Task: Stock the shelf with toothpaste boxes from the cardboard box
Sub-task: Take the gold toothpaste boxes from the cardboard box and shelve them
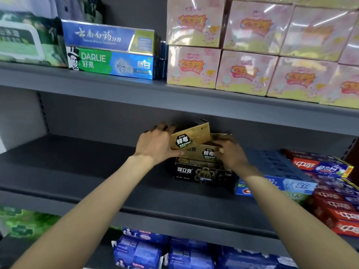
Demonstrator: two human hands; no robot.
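Note:
On the middle grey shelf [97,171] a black toothpaste box [202,172] lies flat, with a gold box [208,152] on top of it. My left hand [155,146] grips the left end of another gold toothpaste box [191,137], which is tilted with its right end raised above the stack. My right hand [231,152] holds the right end of the gold boxes, fingers curled over them. The cardboard box is out of view.
Blue toothpaste boxes [275,185] and red ones [338,206] lie right of the stack. The upper shelf carries Darlie and blue toothpaste boxes [110,49] and pink tissue packs [252,51]. Blue packs [165,251] fill the bottom shelf. Bare shelf lies left of the stack.

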